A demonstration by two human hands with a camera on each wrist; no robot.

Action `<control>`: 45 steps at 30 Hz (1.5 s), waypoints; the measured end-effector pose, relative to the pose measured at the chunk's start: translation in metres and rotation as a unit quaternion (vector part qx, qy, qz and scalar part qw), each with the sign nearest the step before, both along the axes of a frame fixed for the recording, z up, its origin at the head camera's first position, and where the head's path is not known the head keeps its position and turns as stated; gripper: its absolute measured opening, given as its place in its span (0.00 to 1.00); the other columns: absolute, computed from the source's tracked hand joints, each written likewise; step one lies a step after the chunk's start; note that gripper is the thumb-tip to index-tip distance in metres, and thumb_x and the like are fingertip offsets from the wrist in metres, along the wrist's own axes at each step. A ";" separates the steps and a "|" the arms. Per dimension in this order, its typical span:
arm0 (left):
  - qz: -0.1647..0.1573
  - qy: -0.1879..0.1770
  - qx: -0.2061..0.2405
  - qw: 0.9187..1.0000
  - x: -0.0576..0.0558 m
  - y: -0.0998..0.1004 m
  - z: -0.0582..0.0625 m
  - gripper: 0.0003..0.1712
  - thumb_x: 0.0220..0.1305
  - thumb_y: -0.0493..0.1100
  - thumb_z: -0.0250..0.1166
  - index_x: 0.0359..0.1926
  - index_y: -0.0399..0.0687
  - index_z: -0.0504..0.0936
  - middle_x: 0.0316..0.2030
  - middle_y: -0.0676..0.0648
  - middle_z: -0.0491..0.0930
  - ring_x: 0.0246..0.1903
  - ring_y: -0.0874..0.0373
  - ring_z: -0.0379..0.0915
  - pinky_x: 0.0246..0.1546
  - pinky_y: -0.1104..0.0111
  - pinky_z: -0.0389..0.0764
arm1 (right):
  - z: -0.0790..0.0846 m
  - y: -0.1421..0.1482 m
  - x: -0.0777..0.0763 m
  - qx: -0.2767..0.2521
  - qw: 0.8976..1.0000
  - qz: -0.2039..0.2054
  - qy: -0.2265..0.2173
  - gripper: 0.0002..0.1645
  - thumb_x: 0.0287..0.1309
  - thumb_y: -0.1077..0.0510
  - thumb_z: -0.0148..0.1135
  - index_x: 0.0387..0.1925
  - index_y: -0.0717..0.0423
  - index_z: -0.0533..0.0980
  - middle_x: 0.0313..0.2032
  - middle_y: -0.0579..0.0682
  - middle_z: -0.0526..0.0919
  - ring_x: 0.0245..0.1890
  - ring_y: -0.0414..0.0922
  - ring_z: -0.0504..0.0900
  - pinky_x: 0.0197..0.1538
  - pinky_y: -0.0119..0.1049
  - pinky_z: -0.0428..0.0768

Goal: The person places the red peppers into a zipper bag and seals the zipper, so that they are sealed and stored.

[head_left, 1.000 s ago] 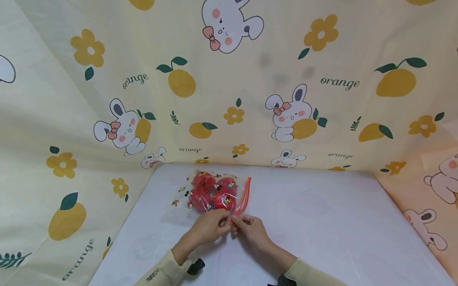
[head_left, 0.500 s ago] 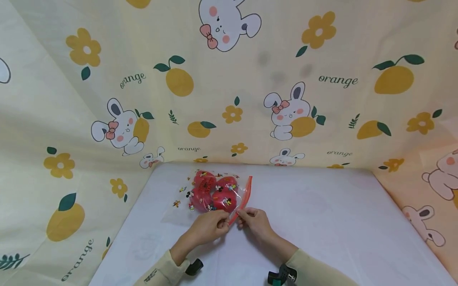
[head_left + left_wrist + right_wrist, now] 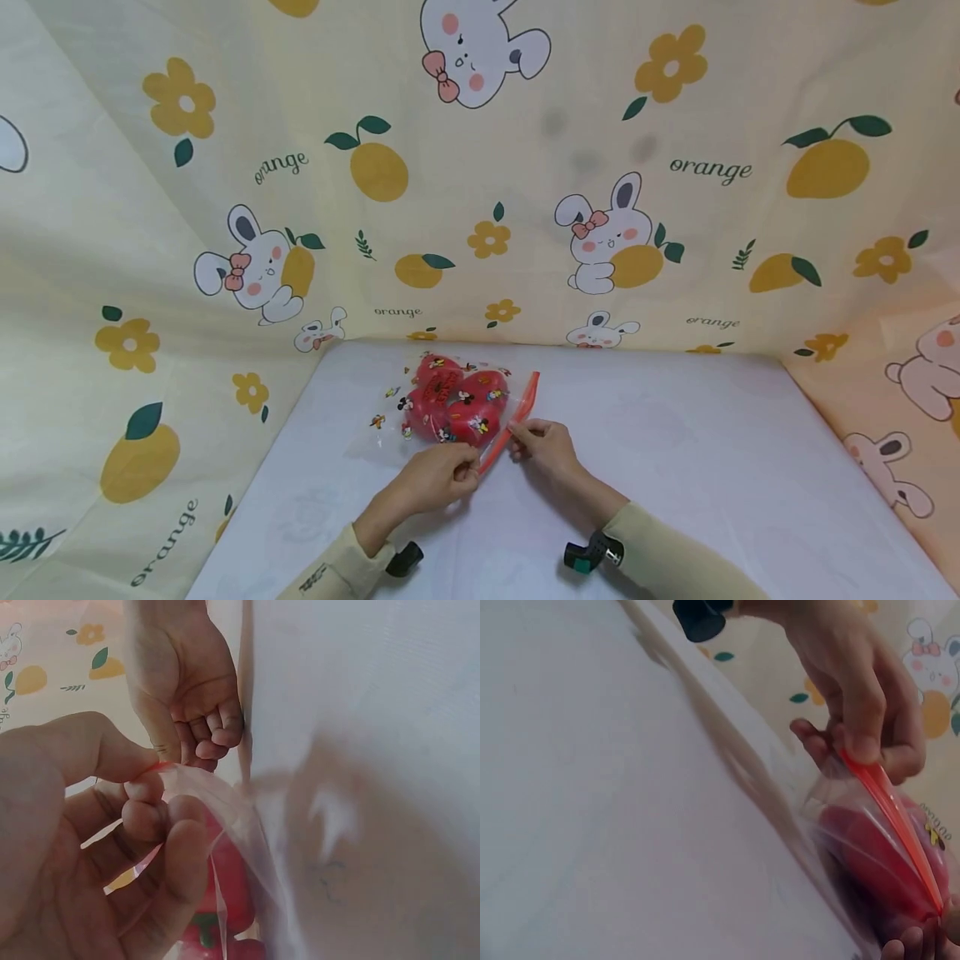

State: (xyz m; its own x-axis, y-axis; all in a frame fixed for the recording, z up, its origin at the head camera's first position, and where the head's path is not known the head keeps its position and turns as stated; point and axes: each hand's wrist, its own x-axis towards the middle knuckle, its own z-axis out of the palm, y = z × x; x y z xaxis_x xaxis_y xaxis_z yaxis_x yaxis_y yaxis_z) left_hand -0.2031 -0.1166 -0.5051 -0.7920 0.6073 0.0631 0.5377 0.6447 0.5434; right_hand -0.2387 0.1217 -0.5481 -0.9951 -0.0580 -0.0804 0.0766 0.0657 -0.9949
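A clear zip bag (image 3: 390, 446) with cartoon prints and a red zip strip (image 3: 525, 404) lies on the table. Several glossy red vegetables, apparently bell peppers (image 3: 480, 400), fill it; a green stem shows in the left wrist view. My left hand (image 3: 438, 477) pinches the near corner of the strip between thumb and forefinger; the right wrist view shows that grip too. Further along, the thumb and forefinger of my right hand (image 3: 551, 450) pinch the strip. Between the two hands the strip runs taut and straight. Only fingertips of the right hand (image 3: 911, 945) show in its own wrist view.
The bag lies on a white-covered table (image 3: 675, 467). A cream cloth (image 3: 465, 167) printed with rabbits, flowers and oranges hangs behind and at both sides. Black wrist cameras (image 3: 405, 559) sit at the sleeves.
My right hand has slid along the zip strip, away from my left hand and up to the right. The left hand stays at the near corner. The bag has shifted slightly right.
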 end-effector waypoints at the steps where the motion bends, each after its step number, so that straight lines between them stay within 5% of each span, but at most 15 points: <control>1: -0.001 0.002 -0.001 1.000 0.000 -0.001 0.000 0.12 0.65 0.38 0.68 0.31 0.58 0.74 0.26 0.59 0.69 0.28 0.69 0.63 0.28 0.73 0.64 | 0.000 0.001 -0.002 0.006 1.000 -0.001 0.001 0.16 0.73 0.59 0.69 0.41 0.73 0.85 0.29 0.64 0.87 0.26 0.45 0.86 0.34 0.34 0.85; 28: -0.025 0.010 -0.015 1.000 0.002 -0.022 -0.002 0.12 0.66 0.38 0.65 0.31 0.60 0.72 0.25 0.59 0.68 0.30 0.69 0.63 0.32 0.71 0.65 | -0.005 0.038 -0.042 0.019 0.996 -0.084 0.008 0.19 0.72 0.57 0.70 0.47 0.74 0.85 0.32 0.62 0.89 0.27 0.44 0.88 0.33 0.33 0.86; 40: -0.024 -0.030 -0.006 0.999 -0.002 -0.035 -0.004 0.11 0.64 0.37 0.63 0.31 0.60 0.73 0.27 0.61 0.70 0.31 0.69 0.65 0.33 0.71 0.67 | -0.003 0.063 -0.053 0.033 0.992 -0.122 0.015 0.23 0.73 0.55 0.70 0.50 0.76 0.83 0.29 0.57 0.90 0.25 0.40 0.87 0.33 0.30 0.85; 45: -0.019 -0.037 -0.005 0.999 -0.002 -0.034 -0.005 0.09 0.71 0.41 0.63 0.33 0.62 0.77 0.29 0.63 0.73 0.31 0.69 0.68 0.31 0.70 0.70 | -0.001 0.069 -0.050 0.074 0.991 -0.112 0.009 0.25 0.75 0.50 0.68 0.54 0.71 0.83 0.38 0.58 0.91 0.33 0.41 0.89 0.37 0.28 0.85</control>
